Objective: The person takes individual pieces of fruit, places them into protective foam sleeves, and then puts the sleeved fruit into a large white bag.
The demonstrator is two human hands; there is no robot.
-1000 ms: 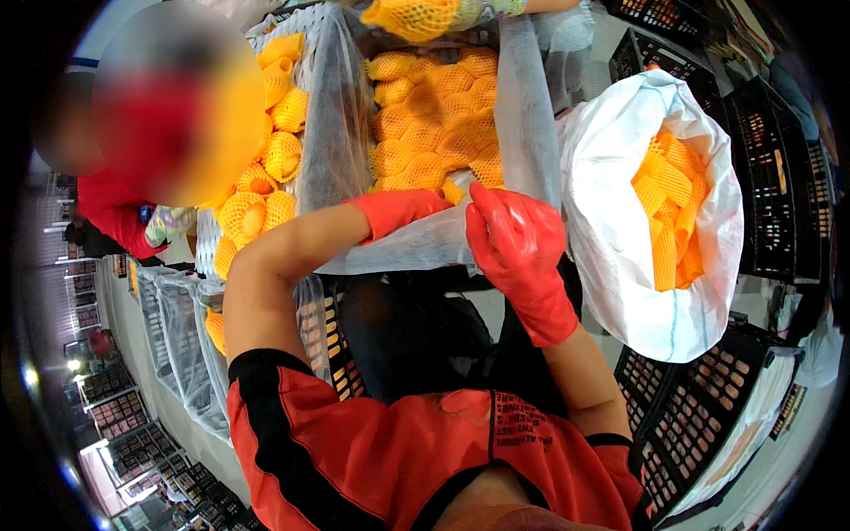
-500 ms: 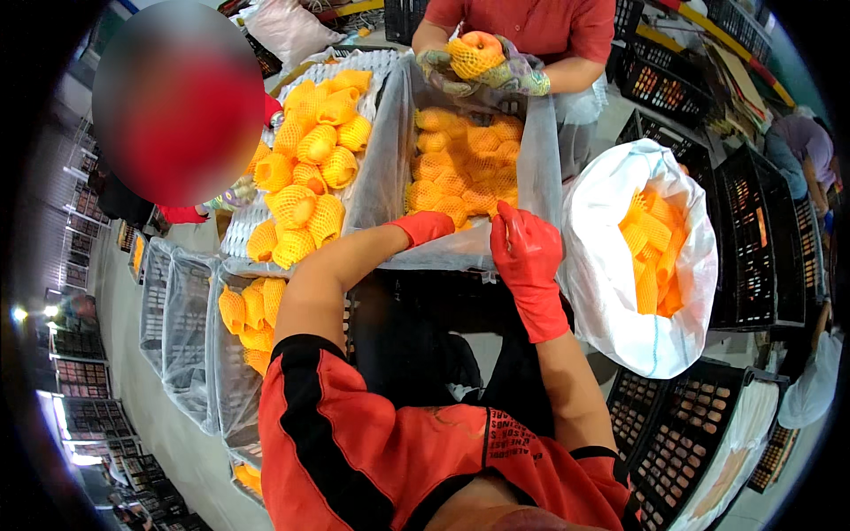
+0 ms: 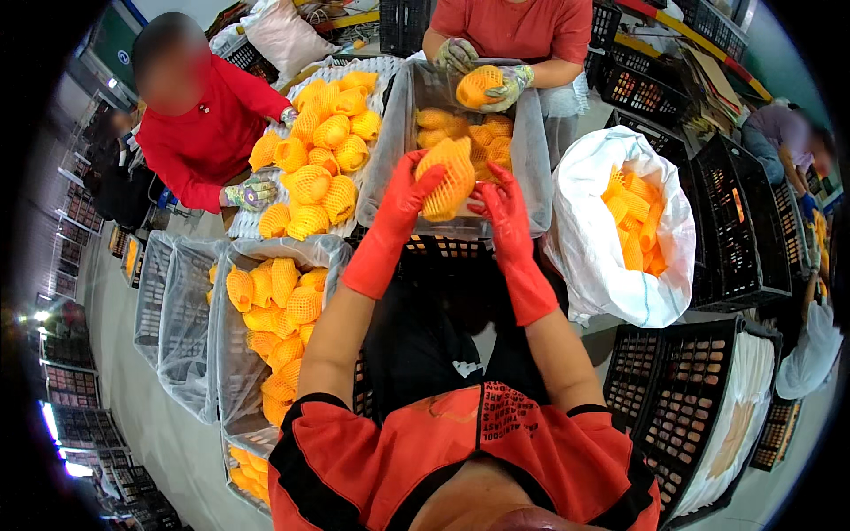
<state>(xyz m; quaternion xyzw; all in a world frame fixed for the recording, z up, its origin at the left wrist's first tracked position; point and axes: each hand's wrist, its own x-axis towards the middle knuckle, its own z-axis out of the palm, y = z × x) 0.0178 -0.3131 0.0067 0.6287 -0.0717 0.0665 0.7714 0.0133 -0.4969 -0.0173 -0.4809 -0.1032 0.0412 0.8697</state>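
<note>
Net-wrapped fruit (image 3: 449, 177) is sitting gripped between both red-gloved hands, left hand (image 3: 409, 190) and right hand (image 3: 496, 202) closing on its sides, above the lined crate (image 3: 531, 168).

White sack (image 3: 589, 234) beside black crates (image 3: 739, 239)

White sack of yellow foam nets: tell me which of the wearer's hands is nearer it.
Right. The right hand is beside the netted fruit, closer to the white sack; the left hand holds the fruit's far side.

2 long red rubber gloves (image 3: 394, 226), black-trimmed orange-red shirt (image 3: 460, 460).
</note>
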